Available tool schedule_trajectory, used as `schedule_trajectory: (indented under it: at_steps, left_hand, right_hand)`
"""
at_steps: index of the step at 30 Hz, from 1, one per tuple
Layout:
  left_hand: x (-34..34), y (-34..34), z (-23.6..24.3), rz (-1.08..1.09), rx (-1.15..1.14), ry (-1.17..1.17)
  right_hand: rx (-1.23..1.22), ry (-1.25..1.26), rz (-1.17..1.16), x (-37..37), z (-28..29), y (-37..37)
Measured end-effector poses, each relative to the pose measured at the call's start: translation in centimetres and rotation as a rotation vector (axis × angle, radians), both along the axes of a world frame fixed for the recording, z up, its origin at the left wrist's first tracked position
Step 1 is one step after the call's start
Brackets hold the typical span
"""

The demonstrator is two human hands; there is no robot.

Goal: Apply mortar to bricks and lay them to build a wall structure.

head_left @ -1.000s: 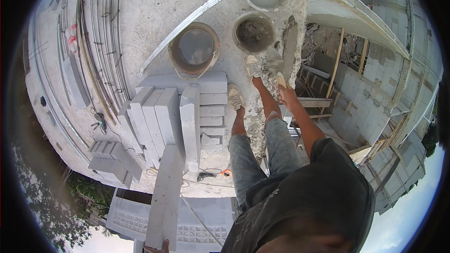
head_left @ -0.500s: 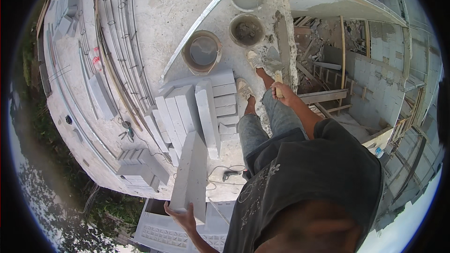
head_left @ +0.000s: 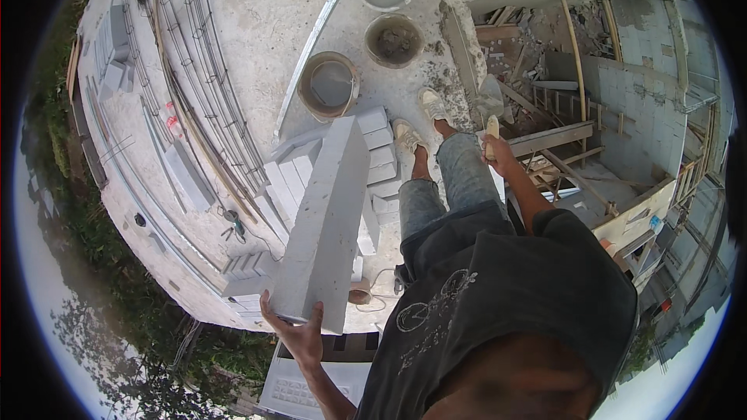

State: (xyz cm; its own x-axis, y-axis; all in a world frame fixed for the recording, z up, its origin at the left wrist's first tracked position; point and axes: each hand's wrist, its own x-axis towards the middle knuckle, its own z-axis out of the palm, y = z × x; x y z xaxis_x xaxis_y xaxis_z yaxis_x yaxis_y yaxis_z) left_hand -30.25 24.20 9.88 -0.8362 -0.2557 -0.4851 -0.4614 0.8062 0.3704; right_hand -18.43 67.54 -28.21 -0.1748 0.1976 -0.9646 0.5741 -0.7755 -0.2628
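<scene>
My left hand [head_left: 299, 330] grips the lower end of a long, pale grey block [head_left: 319, 225], fingers on either side, its upper end raised over a stack of similar blocks [head_left: 377, 157]. My right hand [head_left: 503, 154] is closed round the wooden handle [head_left: 491, 134] of a trowel; its mortar-smeared blade [head_left: 489, 99] points away from me at the slab edge. My shoes [head_left: 432, 105] stand between the stack and that edge.
Three buckets [head_left: 350, 87] sit beyond my feet, beside a long metal strip [head_left: 319, 31]. Left lie rebar bundles [head_left: 198, 70], more blocks [head_left: 189, 175] and a green power tool [head_left: 232, 225]. On the right the rough slab [head_left: 455, 47] drops to rubble, planks and timber props [head_left: 576, 70].
My left hand has lifted the block upward and away from my body, tilting its top to the right. My right hand with the trowel has shifted slightly right. The view has turned.
</scene>
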Motion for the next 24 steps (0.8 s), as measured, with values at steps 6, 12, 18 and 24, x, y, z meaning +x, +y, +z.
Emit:
schedule_trajectory:
  at_steps: [6,12,18,24]
  left_hand:
    - [-3.9,6.8,-8.9,-0.095,0.061,0.068]
    - [-9.4,13.6,-15.7,-0.219,0.146,0.049]
    - [-12.5,18.4,-20.7,-0.725,0.048,0.068]
    - [-15.1,22.6,-25.8,-0.808,0.039,-0.029]
  right_hand:
    - [0.058,-0.072,0.192,3.5,2.1,1.7]
    - [0.106,-0.023,0.141,5.3,2.3,4.6]
    - [0.137,-0.085,0.119,5.1,1.4,7.0]
    - [0.223,-0.076,0.294,3.1,0.9,7.9]
